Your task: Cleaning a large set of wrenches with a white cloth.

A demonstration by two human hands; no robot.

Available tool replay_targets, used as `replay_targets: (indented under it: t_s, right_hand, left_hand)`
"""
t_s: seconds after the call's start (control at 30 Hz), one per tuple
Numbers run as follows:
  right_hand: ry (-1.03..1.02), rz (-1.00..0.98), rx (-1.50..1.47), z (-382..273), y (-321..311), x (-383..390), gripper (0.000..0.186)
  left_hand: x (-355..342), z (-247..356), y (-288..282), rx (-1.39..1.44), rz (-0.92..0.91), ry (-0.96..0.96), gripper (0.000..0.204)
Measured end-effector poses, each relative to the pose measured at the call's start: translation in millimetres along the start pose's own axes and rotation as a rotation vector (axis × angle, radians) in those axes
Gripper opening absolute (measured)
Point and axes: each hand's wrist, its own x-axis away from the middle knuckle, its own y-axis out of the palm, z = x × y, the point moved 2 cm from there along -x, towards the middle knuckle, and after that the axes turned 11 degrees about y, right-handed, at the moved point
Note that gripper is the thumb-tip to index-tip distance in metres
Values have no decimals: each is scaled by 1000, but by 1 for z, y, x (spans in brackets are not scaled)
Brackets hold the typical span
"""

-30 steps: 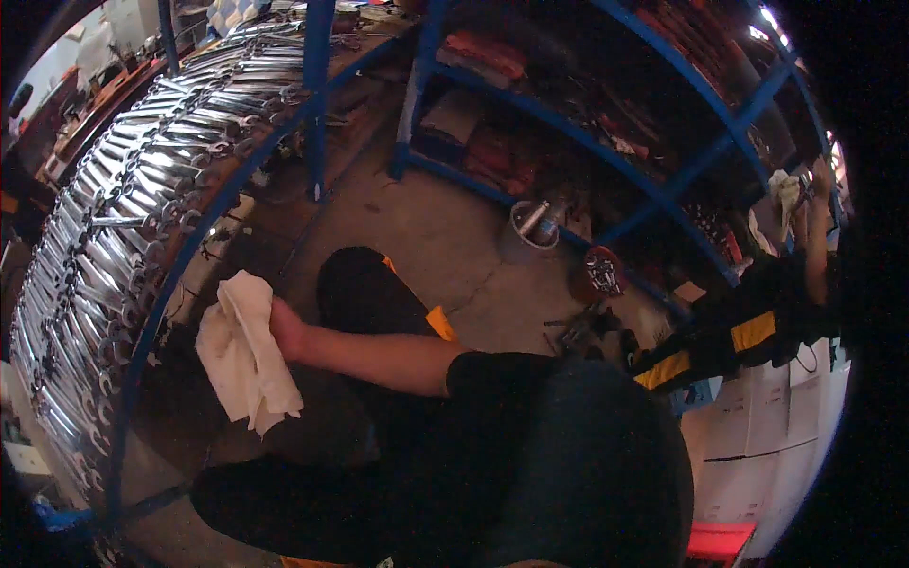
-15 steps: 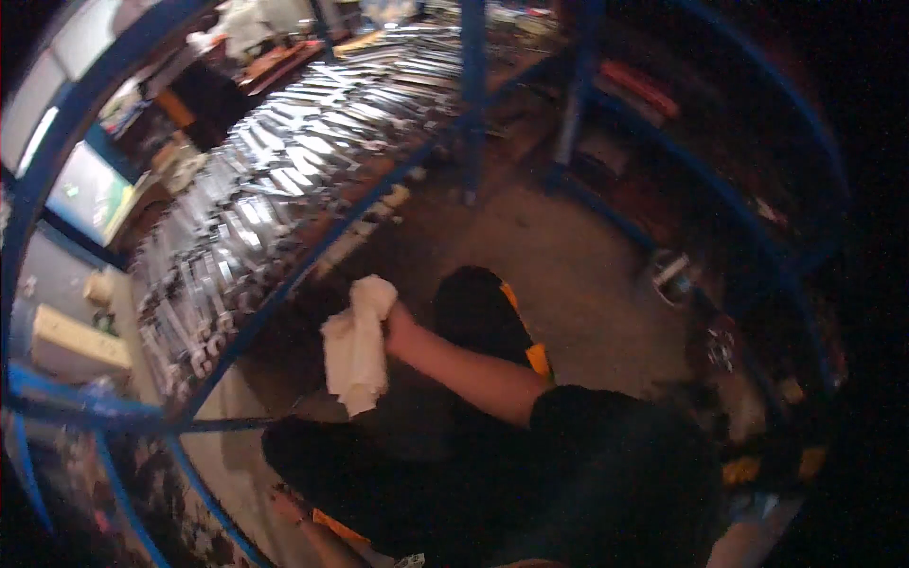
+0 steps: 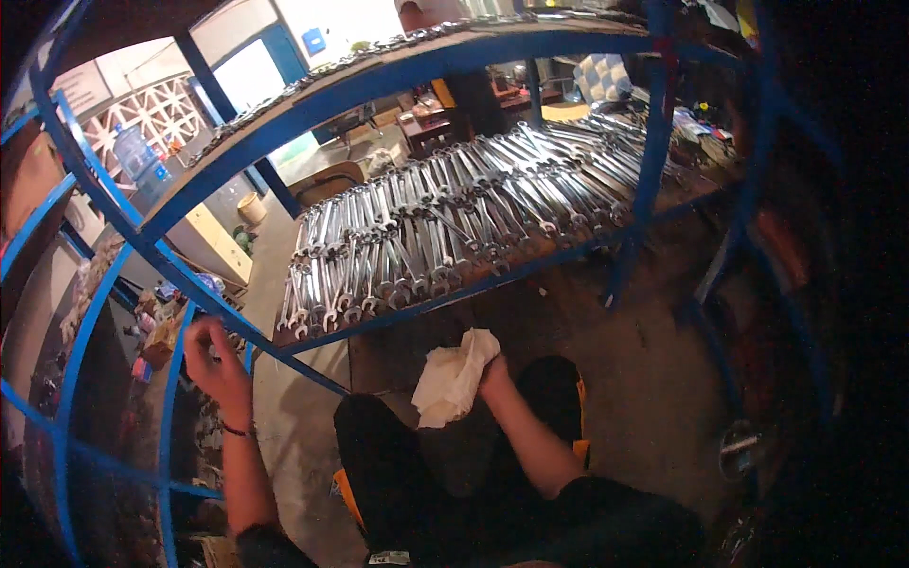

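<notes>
My right hand (image 3: 494, 377) grips a crumpled white cloth (image 3: 445, 383) above my dark-clothed knees, in front of the lower edge of a shelf. On that shelf rows of shiny steel wrenches (image 3: 417, 222) lie packed side by side. My left hand (image 3: 218, 369) is raised at the left, beside the shelf's blue corner post; its fingers are loosely bent and apart, with nothing visible in them.
A blue-framed upper shelf (image 3: 398, 62) carries more metal tools. Another blue rack (image 3: 71, 379) runs along the left, holding mixed items. Beyond stand a water bottle (image 3: 142, 161), a pale cabinet (image 3: 213, 246) and a bucket (image 3: 251, 208). A dark blue rack fills the right.
My view has swung left to face the wrench shelf, which shifted rightward in the picture. My left arm has risen from the lower edge; my right hand still holds the cloth.
</notes>
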Motion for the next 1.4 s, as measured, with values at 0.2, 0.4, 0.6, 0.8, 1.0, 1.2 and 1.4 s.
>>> replay_targets:
  t_s: [0.2,0.4,0.6,0.8,1.0,1.2,1.4]
  right_hand:
    - [328,-97,-633,-33,15,30,34]
    - [-84,-97,71,-33,30,32,42]
    - [-17,-231,-116,-26,26,18,39]
    - [255,-62,-536,-10,50,8,17]
    - [-60,-125,72,3,46,-16,13]
    - [31,-252,-6,11,20,-15,59]
    - [150,-272,-277,1,42,-5,55]
  left_hand:
    - [-150,39,49,28,34,277,9]
    - [-275,10,131,23,-363,418,20]
    - [-339,-24,248,-146,-948,311,47]
    - [-337,-39,320,-232,-1295,-195,106]
    - [-347,-56,355,-295,-1515,-346,122]
    - [-335,-45,372,-294,-1431,-388,101]
    - [-347,-70,367,-205,-1422,-430,97]
